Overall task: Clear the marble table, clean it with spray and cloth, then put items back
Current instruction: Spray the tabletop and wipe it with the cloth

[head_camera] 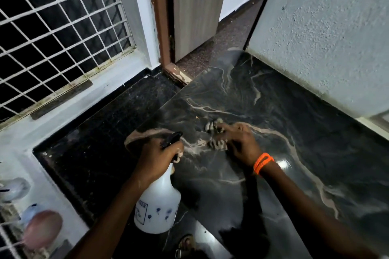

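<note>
The dark marble table (284,111) with pale veins fills the right half of the head view, set against a rough wall. My left hand (156,157) grips the neck of a white spray bottle (157,204) with a black nozzle, held over the table's left edge. My right hand (240,143), an orange band on its wrist, presses a crumpled dark and white cloth (214,134) onto the marble near the table's middle. Much of the cloth is hidden under the fingers.
A black granite floor (101,139) lies left of the table. A barred window (56,27) is at the back left, and a wooden door (195,10) stands ajar behind the table. Blurred pink and pale objects (42,229) sit at the lower left. A sandalled foot (186,244) shows below.
</note>
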